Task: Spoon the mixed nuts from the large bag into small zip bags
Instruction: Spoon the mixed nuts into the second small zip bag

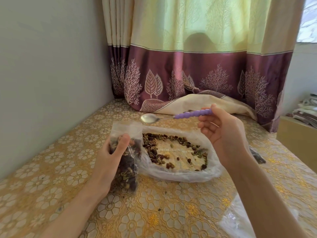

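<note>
My left hand (109,157) grips a small zip bag (127,162) that stands upright on the table, well filled with mixed nuts, its mouth open at the top. Right beside it lies the large clear bag (180,174), spread open, with mixed nuts (154,146) scattered in a ring inside. My right hand (221,134) holds a spoon (171,116) by its purple beaded handle, raised above the far edge of the large bag. The metal bowl of the spoon looks bare and points left, above the small bag's mouth.
A yellow floral tablecloth (154,212) covers the table, which meets a grey wall on the left. A purple and cream curtain (197,74) hangs behind and drapes onto the table. More clear plastic (240,219) lies at the bottom right. A dark small object (257,156) sits right of my wrist.
</note>
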Demonstrator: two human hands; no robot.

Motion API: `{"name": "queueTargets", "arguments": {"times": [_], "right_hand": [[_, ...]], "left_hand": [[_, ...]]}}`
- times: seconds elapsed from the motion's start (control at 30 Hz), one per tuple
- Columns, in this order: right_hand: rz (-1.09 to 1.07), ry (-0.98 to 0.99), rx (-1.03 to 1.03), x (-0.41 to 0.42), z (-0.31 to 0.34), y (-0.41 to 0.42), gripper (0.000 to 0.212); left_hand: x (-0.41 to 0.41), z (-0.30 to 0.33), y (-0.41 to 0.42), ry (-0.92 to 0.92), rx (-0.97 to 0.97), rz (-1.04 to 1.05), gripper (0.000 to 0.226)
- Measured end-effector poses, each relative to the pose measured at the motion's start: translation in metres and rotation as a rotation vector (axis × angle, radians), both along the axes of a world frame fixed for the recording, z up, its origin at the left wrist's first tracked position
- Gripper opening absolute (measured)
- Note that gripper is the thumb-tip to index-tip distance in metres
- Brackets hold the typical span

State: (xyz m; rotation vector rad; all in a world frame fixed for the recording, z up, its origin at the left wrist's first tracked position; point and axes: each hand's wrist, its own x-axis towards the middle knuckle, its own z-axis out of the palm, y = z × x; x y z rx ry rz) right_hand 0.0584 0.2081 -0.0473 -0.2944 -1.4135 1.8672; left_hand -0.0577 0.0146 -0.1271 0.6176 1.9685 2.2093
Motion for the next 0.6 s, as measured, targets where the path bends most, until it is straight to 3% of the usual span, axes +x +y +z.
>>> {"name": "queueTargets", "arguments": {"times": [0.2, 0.43, 0.6], "right_hand": [[-0.307, -0.182, 0.130, -0.002, -0.017, 0.023, 0.035], [-0.412, -0.295, 0.344, -0.004, -0.030, 0.029, 0.038], [-0.347, -0.414, 0.297, -0.010, -0.038, 0.028, 0.040]], "left_hand": [[0.001, 0.002, 0.000, 0.019, 0.023, 0.013, 0.065], [-0.002, 0.004, -0.006, 0.083, -0.003, 0.061, 0.079], [-0.003, 0.004, -0.006, 0.100, -0.026, 0.095, 0.047]]}}
